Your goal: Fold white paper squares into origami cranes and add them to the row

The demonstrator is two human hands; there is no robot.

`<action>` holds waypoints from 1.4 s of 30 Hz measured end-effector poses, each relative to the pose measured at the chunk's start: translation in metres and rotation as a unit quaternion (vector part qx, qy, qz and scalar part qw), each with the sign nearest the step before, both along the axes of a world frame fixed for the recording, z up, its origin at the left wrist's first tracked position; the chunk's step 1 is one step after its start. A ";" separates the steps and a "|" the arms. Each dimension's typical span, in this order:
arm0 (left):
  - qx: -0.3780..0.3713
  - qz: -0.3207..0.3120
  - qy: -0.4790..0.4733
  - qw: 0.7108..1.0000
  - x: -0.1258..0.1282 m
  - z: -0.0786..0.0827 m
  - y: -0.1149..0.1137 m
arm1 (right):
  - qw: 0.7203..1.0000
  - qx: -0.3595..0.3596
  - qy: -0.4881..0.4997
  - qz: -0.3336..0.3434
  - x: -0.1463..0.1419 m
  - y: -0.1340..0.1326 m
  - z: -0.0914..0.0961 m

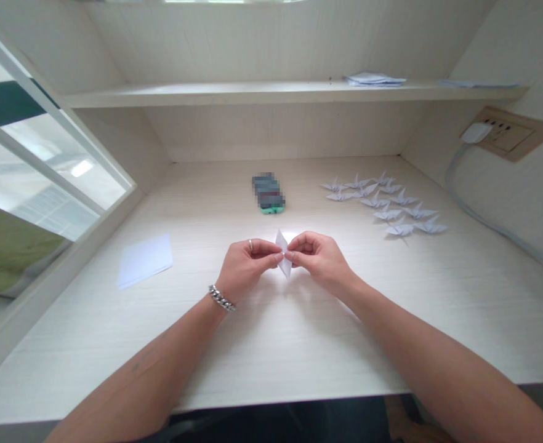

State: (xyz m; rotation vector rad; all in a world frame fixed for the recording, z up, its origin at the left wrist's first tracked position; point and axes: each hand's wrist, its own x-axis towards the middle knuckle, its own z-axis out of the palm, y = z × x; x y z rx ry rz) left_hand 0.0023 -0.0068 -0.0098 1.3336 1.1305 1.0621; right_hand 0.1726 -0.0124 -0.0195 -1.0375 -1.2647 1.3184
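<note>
A small piece of white folded paper (282,241), pointed at top and bottom, is held upright just above the desk. My left hand (248,263) pinches its left side between thumb and fingers; a ring and a chain bracelet are on this hand and wrist. From the other side my right hand (320,255) grips it the same way, the two thumbs almost meeting. The fingertips hide the middle of the paper. Off to the right stand several white folded paper cranes (388,213) in loose rows.
A few flat white paper sheets (146,259) lie on the desk (271,344) at left. Behind my hands is a blurred dark object with a green edge (268,193). A shelf (234,95) holds more paper (375,79). A plug (476,132) with a cable sits in the right wall socket (516,134).
</note>
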 end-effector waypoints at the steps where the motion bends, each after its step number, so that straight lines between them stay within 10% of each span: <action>1: -0.001 0.005 -0.002 1.000 0.000 0.000 0.000 | 1.000 0.001 -0.004 0.001 0.000 0.000 0.000; 27: 0.027 0.062 -0.025 0.997 0.008 0.000 -0.004 | 0.997 0.049 -0.044 -0.028 -0.004 -0.001 -0.003; 42: 0.062 -0.021 0.081 0.995 0.008 0.000 -0.003 | 0.999 0.026 -0.013 -0.027 -0.003 0.002 -0.003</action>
